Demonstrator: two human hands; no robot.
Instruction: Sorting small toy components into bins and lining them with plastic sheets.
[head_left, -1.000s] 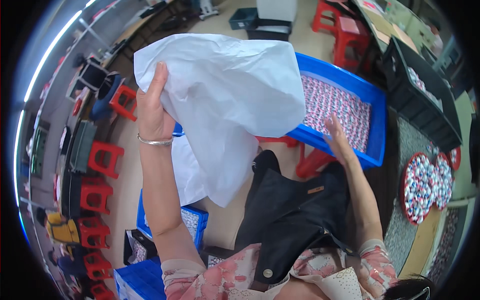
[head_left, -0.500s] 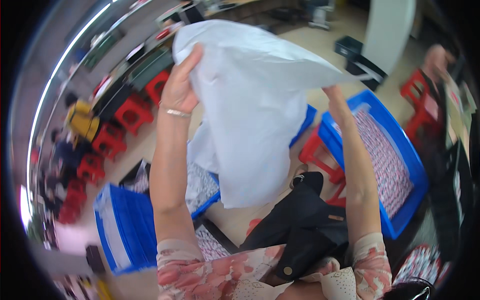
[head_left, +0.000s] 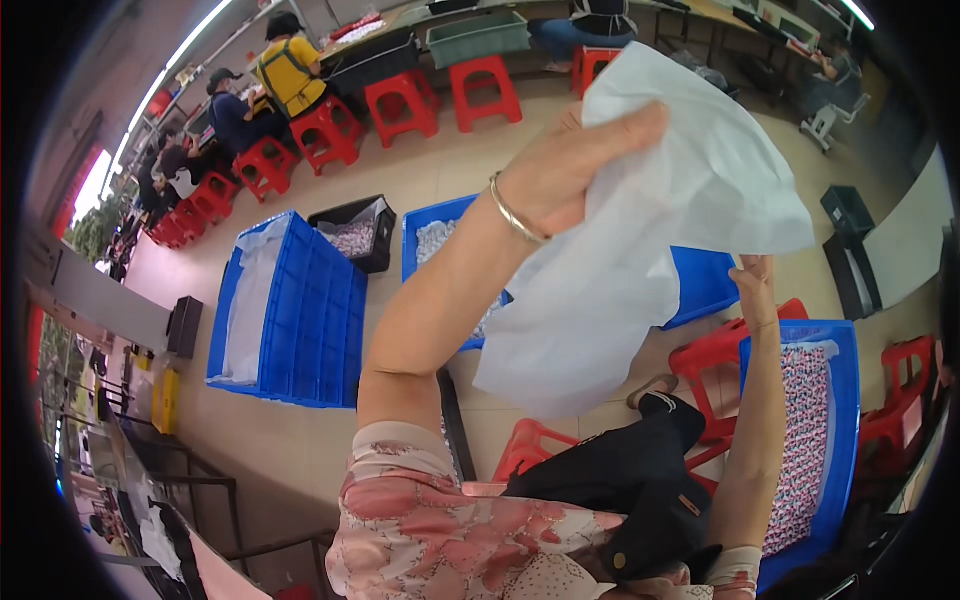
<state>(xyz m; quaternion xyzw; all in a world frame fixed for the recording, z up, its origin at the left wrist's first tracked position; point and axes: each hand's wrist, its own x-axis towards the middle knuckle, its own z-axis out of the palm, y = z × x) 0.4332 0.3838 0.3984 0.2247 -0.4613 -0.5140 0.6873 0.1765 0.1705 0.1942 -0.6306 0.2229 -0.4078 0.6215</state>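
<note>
A thin, wrinkled white sheet [head_left: 600, 300] hangs in the air before me, its lower end drooping over the floor. My left hand [head_left: 570, 165], with a bangle at the wrist, is closed on its upper left part, thumb on the near side. At the sheet's lower right edge, my right hand [head_left: 757, 285] is closed, its fingers partly hidden behind the sheet. Beyond the sheet, part of a blue crate [head_left: 705, 290] shows. Below my right hand stands another blue crate [head_left: 848, 400], holding rows of small pink, white and dark pieces on a white liner.
Stacked blue crates [head_left: 315, 310] stand left, beside a black crate [head_left: 375, 245] of small pieces. A blue crate of pale pieces [head_left: 437, 237] is partly behind my left arm. Red stools [head_left: 485, 92] line the far workbench, where several people sit. A red stool [head_left: 705, 375] is near my right forearm.
The view has swung left, so the crates and stools sit farther right. Both hands still hold the sheet, which has tilted, its right side lower. My left arm now reaches across toward the right.
</note>
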